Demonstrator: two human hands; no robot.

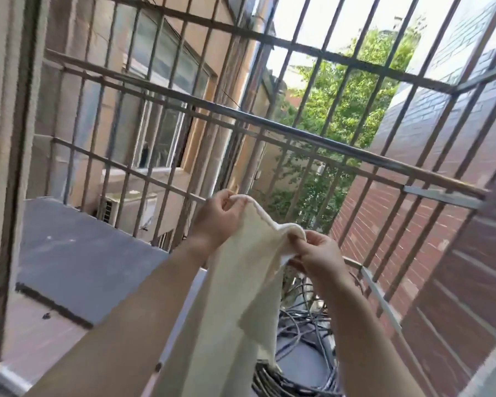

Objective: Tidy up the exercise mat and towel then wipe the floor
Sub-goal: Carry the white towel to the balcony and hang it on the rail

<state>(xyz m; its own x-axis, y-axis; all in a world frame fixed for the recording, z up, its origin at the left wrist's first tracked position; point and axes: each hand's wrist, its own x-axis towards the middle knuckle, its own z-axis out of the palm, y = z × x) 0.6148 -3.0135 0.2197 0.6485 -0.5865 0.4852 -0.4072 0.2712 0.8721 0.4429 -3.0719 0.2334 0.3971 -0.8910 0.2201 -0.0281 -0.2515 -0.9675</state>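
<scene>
A cream towel (229, 296) hangs down in front of me, held up by its top edge inside a barred window cage. My left hand (216, 219) pinches one upper corner, raised a little higher. My right hand (317, 252) grips the other end of the top edge, lower and to the right. The towel's lower part drops out of view at the bottom. A dark horizontal rail (312, 136) crosses the cage just beyond and above my hands. No exercise mat is in view.
Rusty metal bars (184, 116) enclose the space on all sides. A coil of black cables (301, 339) lies below the towel. A red brick wall (441, 224) stands at the right, a grey rooftop (83, 253) and an air-conditioner unit (126, 210) at the left.
</scene>
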